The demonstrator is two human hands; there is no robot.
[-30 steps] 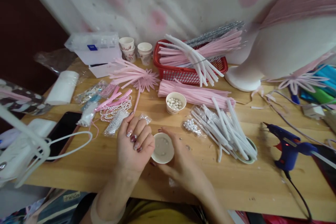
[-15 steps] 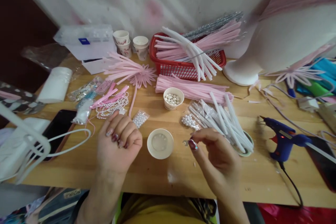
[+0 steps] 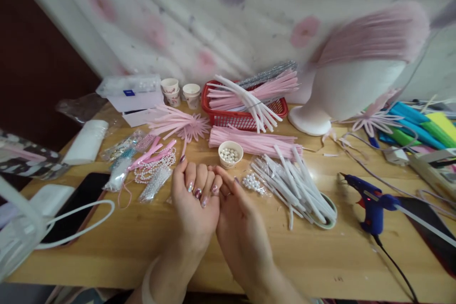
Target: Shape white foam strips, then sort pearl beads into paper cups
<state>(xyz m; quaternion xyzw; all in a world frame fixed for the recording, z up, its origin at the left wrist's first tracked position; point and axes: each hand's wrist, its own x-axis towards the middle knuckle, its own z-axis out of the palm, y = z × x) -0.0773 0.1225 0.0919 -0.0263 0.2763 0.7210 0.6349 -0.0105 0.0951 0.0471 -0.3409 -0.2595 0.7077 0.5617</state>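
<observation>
Palm up, my left hand (image 3: 197, 204) has its fingers curled in toward the palm; whatever may be inside is hidden. My right hand (image 3: 244, 228) presses against its side, fingers stretched out and partly hidden, with nothing visible in it. Just beyond them stands a paper cup of white pearl beads (image 3: 230, 154). A heap of loose-looking pearl beads (image 3: 252, 183) lies right of my right hand, partly under clear plastic. Left of my left hand are a clear bag of small beads (image 3: 156, 184) and white bead strings (image 3: 151, 164).
Pink pipe cleaners (image 3: 254, 141) lie before a red basket (image 3: 228, 118). White pipe cleaners (image 3: 299, 187) spread to the right. A blue glue gun (image 3: 372, 202) with a lit red light sits farther right, its cord trailing. At left are a phone (image 3: 76, 209) and a white cable (image 3: 107, 213).
My hands, apart before, have come together in the middle. My right hand has moved left, and its thumb-and-finger pinch has opened out. The nearer paper cup is out of sight.
</observation>
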